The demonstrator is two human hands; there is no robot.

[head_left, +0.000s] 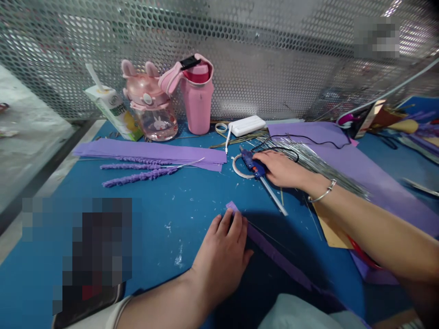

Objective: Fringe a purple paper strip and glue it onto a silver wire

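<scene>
My left hand [224,253] lies on the blue table, its fingers stretched over one end of a narrow purple strip [267,246] and pressing it down. From under the hand this strip runs toward my lap, with a thin wire [272,238] beside it. Farther back, my right hand [279,169] has its fingers round a blue glue gun [252,163]. A clear glue stick [274,196] sticks out of the gun's rear. Partly beneath the gun is a roll of tape [239,170]. The fingertips of my right hand are partly hidden.
Purple strips [151,151] are stacked at back left, with fuzzy purple stems [137,176] in front. A juice carton [115,109], rabbit-eared bottle [156,114] and pink bottle [198,103] stand behind. Wires [329,169], purple sheet [384,183] and black cord [315,138] lie right.
</scene>
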